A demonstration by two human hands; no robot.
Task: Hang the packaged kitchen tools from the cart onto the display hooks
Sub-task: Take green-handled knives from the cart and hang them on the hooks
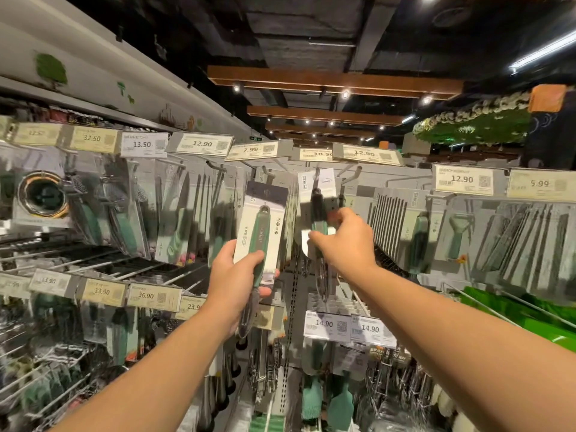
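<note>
Head view, the only one I have. My left hand (238,277) grips a carded kitchen tool with a green handle on a white and dark backing card (261,226): fingers wrapped over the lower front, thumb behind. Its long axis runs near upright, leaning slightly right at the top, and it is held just in front of the hanging stock, not on a hook.

My right hand (343,241) is raised beside it, pinching a second package, a dark-and-green-handled tool on a white card (318,194), thumb and fingers closed on its middle. The card top sits up at the grey metal display hook (350,177) under the 10.50 price tag (314,154). Motion blur there; I cannot tell whether the hang hole is already over the prong.

Judgement: the right hand is nearer its hook, so that package seats first. The hook tip points out toward me, above and slightly right of the fingers, so the card likely needs to slide away from me along the prong. The left package waits its turn.

The cart is not in view.
</note>
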